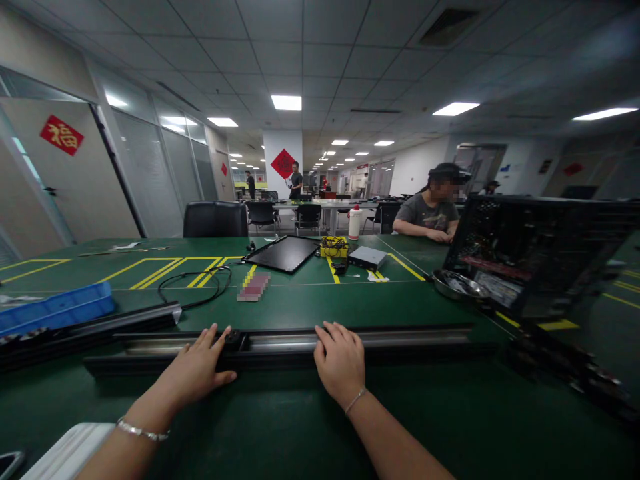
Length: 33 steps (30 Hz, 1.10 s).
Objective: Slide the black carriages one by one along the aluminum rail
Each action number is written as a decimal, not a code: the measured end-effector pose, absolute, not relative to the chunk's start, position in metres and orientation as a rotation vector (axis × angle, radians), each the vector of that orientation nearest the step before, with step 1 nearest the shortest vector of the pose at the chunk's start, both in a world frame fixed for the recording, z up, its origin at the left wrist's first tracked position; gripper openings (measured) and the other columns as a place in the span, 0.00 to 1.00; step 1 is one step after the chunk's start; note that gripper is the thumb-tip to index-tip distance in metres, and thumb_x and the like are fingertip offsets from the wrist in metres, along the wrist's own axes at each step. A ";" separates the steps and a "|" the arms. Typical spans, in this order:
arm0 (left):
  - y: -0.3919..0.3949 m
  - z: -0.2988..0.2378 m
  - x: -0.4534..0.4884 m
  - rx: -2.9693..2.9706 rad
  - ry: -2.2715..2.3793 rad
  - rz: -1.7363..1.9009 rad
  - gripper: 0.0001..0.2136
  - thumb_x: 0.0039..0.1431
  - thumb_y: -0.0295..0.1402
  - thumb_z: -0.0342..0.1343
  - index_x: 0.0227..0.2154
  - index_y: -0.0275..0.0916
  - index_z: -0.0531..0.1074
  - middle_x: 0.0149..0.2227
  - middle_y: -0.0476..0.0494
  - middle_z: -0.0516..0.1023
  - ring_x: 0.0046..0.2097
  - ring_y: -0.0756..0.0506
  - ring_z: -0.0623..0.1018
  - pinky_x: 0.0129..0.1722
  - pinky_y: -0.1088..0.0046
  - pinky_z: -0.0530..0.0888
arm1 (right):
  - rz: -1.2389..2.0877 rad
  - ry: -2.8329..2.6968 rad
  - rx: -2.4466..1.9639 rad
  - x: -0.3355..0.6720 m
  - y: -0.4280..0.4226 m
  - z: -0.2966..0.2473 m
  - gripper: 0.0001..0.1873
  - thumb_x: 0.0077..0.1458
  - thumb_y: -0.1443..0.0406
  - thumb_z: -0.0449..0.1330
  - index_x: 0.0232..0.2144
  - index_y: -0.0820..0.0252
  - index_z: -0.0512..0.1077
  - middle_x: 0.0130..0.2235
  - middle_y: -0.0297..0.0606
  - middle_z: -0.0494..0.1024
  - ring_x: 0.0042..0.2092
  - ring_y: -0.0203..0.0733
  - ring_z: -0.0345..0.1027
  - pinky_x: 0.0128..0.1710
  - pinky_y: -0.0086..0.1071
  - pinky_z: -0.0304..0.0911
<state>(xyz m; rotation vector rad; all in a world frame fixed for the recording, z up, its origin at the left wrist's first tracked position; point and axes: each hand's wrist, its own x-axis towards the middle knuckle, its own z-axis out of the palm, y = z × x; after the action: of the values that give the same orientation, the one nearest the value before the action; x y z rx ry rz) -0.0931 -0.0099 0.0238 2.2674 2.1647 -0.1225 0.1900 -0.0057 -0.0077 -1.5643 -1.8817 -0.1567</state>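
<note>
A long black and silver metal rail point(400, 339) lies across the green table point(310, 427) in front of me. My left hand point(197, 367) rests on its near edge with fingers spread flat, fingertips close to a small black fitting point(233, 339) on the rail. My right hand point(340, 357) lies over the rail a little right of centre, fingers curved down onto it and slightly apart. Neither hand holds anything.
A second rail point(90, 323) and a blue tray point(55, 308) lie at left, a black cable point(193, 287) behind. An open computer case point(535, 253) stands at right, a metal bowl point(457, 283) beside it. A seated person point(433, 213) works across the table.
</note>
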 end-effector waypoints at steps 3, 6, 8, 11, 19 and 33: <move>-0.010 0.024 -0.092 2.255 2.178 -0.144 0.42 0.46 0.49 0.50 0.62 0.34 0.45 0.64 0.26 0.42 0.63 0.32 0.51 0.57 0.51 0.57 | -0.173 -1.887 -1.575 0.190 -0.006 -0.008 0.18 0.56 0.63 0.49 0.45 0.51 0.72 0.51 0.35 0.72 0.54 0.42 0.59 0.52 0.38 0.46; -0.011 0.024 -0.090 2.248 2.188 -0.127 0.41 0.46 0.48 0.50 0.61 0.35 0.46 0.64 0.27 0.43 0.63 0.31 0.51 0.56 0.49 0.57 | -0.203 -1.896 -1.591 0.190 -0.005 -0.008 0.18 0.56 0.63 0.49 0.46 0.51 0.72 0.51 0.36 0.72 0.54 0.42 0.59 0.52 0.37 0.47; -0.011 0.024 -0.090 2.244 2.191 -0.119 0.41 0.46 0.48 0.50 0.61 0.35 0.46 0.64 0.26 0.43 0.63 0.31 0.51 0.56 0.49 0.57 | -0.214 -1.897 -1.594 0.190 -0.005 -0.008 0.18 0.56 0.63 0.49 0.46 0.50 0.72 0.51 0.36 0.72 0.54 0.42 0.59 0.52 0.37 0.47; -0.011 0.024 -0.089 2.229 2.195 -0.121 0.41 0.46 0.49 0.50 0.61 0.36 0.46 0.64 0.26 0.43 0.63 0.31 0.50 0.56 0.48 0.57 | -0.215 -1.901 -1.589 0.190 -0.005 -0.009 0.18 0.57 0.63 0.47 0.46 0.50 0.72 0.51 0.36 0.72 0.54 0.42 0.59 0.52 0.38 0.47; -0.011 0.025 -0.086 2.190 2.210 -0.091 0.41 0.45 0.48 0.51 0.61 0.37 0.47 0.64 0.27 0.43 0.63 0.31 0.49 0.56 0.46 0.55 | -0.186 -1.893 -1.577 0.190 -0.006 -0.007 0.18 0.57 0.63 0.48 0.46 0.51 0.72 0.51 0.35 0.72 0.54 0.42 0.59 0.52 0.38 0.46; -0.013 0.025 -0.081 2.259 2.130 -0.103 0.39 0.47 0.46 0.47 0.61 0.32 0.46 0.65 0.35 0.40 0.64 0.34 0.48 0.55 0.40 0.54 | -0.205 -1.905 -1.584 0.189 -0.006 -0.008 0.18 0.57 0.63 0.48 0.46 0.50 0.72 0.51 0.35 0.72 0.54 0.43 0.59 0.52 0.38 0.47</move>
<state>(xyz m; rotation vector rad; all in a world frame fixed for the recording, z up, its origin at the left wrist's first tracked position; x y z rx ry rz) -0.0812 -0.0131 0.0247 2.2588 2.1297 -0.1032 0.1892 -0.0055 -0.0081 -1.5839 -1.9054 -0.2045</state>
